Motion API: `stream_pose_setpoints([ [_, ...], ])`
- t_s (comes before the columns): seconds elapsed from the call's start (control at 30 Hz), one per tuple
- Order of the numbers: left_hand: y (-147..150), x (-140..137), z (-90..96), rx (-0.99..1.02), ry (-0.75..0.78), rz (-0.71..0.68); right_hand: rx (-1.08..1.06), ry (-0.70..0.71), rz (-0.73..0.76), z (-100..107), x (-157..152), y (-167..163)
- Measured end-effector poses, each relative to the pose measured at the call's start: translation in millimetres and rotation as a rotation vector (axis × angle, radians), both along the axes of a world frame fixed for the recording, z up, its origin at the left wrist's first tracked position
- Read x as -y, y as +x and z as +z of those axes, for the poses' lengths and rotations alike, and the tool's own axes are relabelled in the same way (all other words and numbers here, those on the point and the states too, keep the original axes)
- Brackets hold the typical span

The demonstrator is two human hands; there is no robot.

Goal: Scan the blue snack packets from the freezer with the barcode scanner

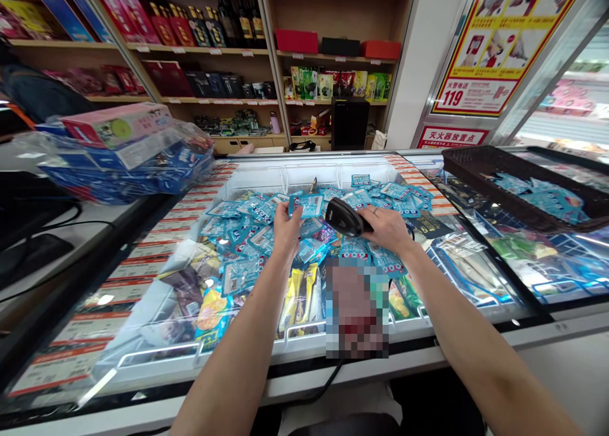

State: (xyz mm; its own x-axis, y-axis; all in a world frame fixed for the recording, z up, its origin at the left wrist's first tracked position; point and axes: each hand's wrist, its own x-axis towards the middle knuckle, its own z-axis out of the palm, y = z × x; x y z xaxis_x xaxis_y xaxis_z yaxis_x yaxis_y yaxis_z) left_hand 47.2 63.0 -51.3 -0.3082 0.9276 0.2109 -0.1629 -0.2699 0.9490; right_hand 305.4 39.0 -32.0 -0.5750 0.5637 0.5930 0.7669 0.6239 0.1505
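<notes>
My left hand (287, 225) grips the edge of a small blue packet (308, 205), its printed face turned up. In my right hand (386, 228) is a black barcode scanner (343, 218), its head pointing left toward that packet, with a small gap between them. Below both hands, many more blue packets (245, 236) lie scattered in a loose layer on the glass top of a chest freezer (157, 325). Through the glass, yellow-wrapped ice creams (299, 293) show in the freezer.
A dark brown basket (518, 207) with more blue packets stands at the right. Boxes in clear plastic (126, 147) are stacked at the left. A black cable (328, 382) hangs over the front edge. Stocked shelves (209, 52) line the back.
</notes>
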Motion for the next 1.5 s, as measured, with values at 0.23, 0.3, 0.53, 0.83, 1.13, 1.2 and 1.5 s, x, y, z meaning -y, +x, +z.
stream_pose_setpoints([
  [0.23,1,0,1.4,-0.016,0.001,-0.001,0.005,0.004,0.009,0,0,0],
  [0.3,1,0,3.2,-0.082,0.025,0.047,0.000,0.001,0.015,0,0,0],
  [0.53,-12,10,15.1,-0.513,0.186,0.393,-0.032,0.041,-0.002,-1,0,3],
  [0.83,-11,22,22.8,-1.167,0.153,0.431,-0.042,0.044,-0.048,-5,-4,6],
  [1.13,-8,21,6.7,-1.552,0.181,0.154,-0.047,0.042,-0.076,-9,-6,9],
  [1.2,-14,19,6.5,-1.547,0.164,0.204,-0.048,0.043,-0.079,-9,-6,9],
  [1.5,-12,25,13.6,-1.494,0.176,0.293,-0.063,0.029,-0.109,-6,-4,10],
])
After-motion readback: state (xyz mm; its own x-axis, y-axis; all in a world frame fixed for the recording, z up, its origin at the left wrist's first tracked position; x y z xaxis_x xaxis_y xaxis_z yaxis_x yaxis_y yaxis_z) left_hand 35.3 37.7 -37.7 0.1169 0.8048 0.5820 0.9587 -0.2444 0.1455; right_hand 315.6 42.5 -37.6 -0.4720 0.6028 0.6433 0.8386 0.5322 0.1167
